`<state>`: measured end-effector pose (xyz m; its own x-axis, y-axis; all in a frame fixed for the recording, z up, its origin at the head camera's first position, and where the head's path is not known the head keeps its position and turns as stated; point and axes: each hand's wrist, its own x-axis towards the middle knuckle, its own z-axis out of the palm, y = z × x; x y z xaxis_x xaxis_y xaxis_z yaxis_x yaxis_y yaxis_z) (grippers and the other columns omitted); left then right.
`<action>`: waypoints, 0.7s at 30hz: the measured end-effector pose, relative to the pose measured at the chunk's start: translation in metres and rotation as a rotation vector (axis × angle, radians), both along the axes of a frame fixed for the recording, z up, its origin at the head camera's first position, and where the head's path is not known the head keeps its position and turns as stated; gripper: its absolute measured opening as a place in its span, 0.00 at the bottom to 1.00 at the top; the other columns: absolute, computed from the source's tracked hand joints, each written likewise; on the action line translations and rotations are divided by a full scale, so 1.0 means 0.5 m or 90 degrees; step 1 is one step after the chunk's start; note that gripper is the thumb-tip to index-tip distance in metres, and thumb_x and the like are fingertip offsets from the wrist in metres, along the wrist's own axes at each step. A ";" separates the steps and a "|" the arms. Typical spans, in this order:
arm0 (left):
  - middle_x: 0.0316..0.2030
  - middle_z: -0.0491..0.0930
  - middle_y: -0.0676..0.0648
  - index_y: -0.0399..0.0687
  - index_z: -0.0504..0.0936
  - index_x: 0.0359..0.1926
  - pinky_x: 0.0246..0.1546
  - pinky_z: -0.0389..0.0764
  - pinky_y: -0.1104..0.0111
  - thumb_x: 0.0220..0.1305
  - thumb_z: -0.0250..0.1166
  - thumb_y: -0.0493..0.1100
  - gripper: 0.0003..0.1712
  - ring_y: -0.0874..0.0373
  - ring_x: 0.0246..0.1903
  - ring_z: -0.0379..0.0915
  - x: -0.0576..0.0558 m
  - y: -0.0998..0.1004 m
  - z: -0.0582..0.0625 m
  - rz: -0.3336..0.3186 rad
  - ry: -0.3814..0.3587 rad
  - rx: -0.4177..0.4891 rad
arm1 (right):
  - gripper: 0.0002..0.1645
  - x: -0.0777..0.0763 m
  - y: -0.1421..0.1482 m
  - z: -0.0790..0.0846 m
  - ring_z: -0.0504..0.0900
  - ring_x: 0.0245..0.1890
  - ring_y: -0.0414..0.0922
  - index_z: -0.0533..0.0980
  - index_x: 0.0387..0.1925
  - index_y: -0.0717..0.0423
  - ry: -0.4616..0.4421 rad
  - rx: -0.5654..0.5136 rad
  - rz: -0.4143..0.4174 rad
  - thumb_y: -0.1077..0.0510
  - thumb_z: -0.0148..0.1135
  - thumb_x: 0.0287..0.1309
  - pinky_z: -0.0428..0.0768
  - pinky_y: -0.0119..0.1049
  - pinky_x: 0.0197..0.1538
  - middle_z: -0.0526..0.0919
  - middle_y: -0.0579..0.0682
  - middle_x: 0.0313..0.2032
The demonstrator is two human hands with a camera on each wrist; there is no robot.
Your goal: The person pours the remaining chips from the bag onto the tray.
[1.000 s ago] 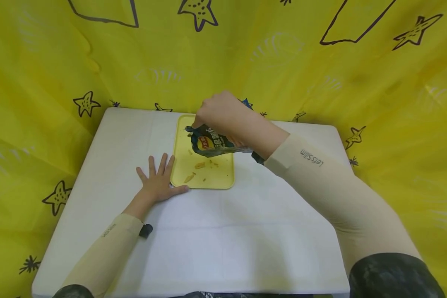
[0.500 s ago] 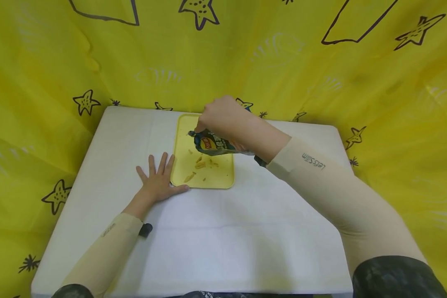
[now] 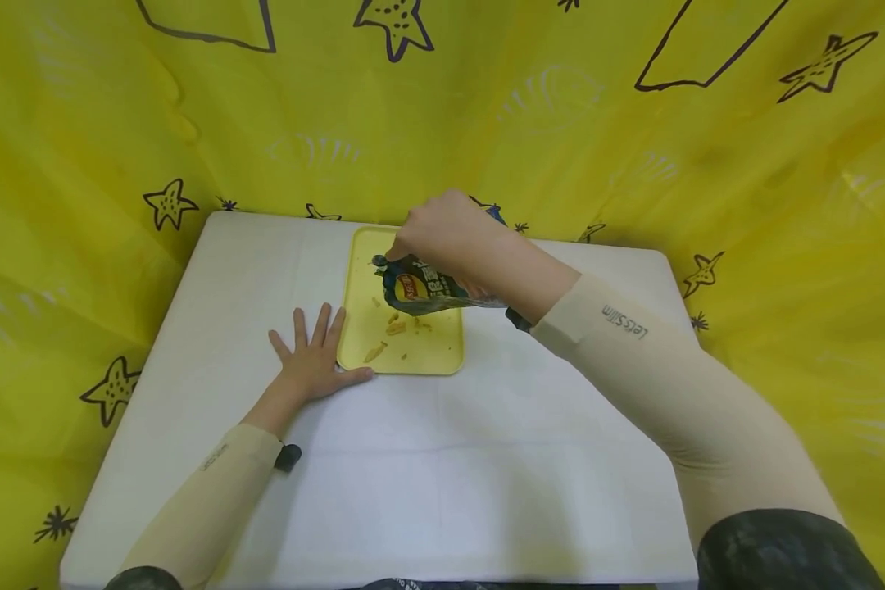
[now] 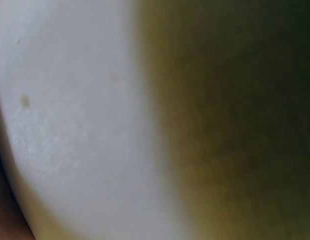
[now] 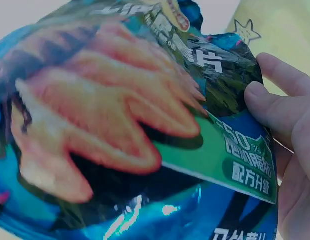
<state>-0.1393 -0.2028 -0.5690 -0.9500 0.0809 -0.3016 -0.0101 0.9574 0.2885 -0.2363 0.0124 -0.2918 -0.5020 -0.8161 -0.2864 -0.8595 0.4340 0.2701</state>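
In the head view a dark chip bag [image 3: 431,287] with a red and yellow logo is tilted over the yellow tray [image 3: 453,344]. My right hand [image 3: 453,233] grips the bag from above, hiding part of it. Up close, the right wrist view has the bag's front [image 5: 109,115], printed with chicken wings, and the thumb [image 5: 265,102] pressed on its edge. Broken chips [image 3: 396,328] and crumbs lie on the tray. My left hand [image 3: 312,367] lies flat on the table, fingers spread, beside the tray's near left corner. The left wrist view is mostly blurred.
Tray and hand are on a white-covered table [image 3: 428,492]. Behind and around it hangs a yellow curtain [image 3: 457,106] with star and fish drawings. A few specks [image 4: 25,101] dot the white cover in the left wrist view.
My right hand and the bag have shifted slightly right and down over the tray. Another chip piece shows just under the bag. The left hand has stayed put.
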 end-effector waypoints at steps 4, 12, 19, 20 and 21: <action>0.79 0.23 0.43 0.56 0.26 0.79 0.53 0.09 0.28 0.41 0.45 0.93 0.77 0.33 0.71 0.03 0.000 0.001 -0.002 0.001 -0.005 -0.003 | 0.33 0.001 0.005 0.002 0.81 0.32 0.44 0.79 0.59 0.27 0.002 0.001 -0.003 0.54 0.78 0.52 0.84 0.45 0.37 0.89 0.43 0.43; 0.79 0.23 0.42 0.54 0.28 0.79 0.54 0.13 0.26 0.42 0.46 0.93 0.77 0.32 0.72 0.05 0.003 0.002 0.009 -0.002 -0.001 -0.005 | 0.34 0.002 0.004 0.010 0.83 0.38 0.46 0.79 0.59 0.28 -0.004 -0.003 -0.003 0.54 0.78 0.51 0.85 0.48 0.41 0.88 0.44 0.44; 0.79 0.24 0.41 0.53 0.28 0.79 0.55 0.14 0.25 0.44 0.48 0.91 0.76 0.31 0.72 0.06 0.005 0.001 0.013 -0.003 -0.008 -0.006 | 0.31 0.000 0.006 0.001 0.83 0.36 0.46 0.80 0.58 0.28 -0.006 -0.007 -0.003 0.56 0.76 0.53 0.84 0.47 0.40 0.89 0.44 0.43; 0.79 0.24 0.41 0.53 0.28 0.79 0.55 0.14 0.25 0.45 0.48 0.91 0.76 0.31 0.72 0.06 0.006 0.001 0.014 -0.004 -0.008 -0.004 | 0.31 0.000 0.006 0.001 0.83 0.36 0.46 0.80 0.58 0.28 -0.006 -0.006 -0.002 0.56 0.76 0.54 0.84 0.47 0.40 0.89 0.44 0.43; 0.79 0.24 0.41 0.53 0.28 0.79 0.55 0.14 0.25 0.45 0.49 0.91 0.76 0.31 0.72 0.06 0.006 0.001 0.015 -0.003 -0.008 0.000 | 0.32 0.001 0.007 0.001 0.83 0.36 0.46 0.80 0.58 0.28 -0.003 -0.004 0.001 0.56 0.76 0.54 0.84 0.47 0.40 0.89 0.44 0.43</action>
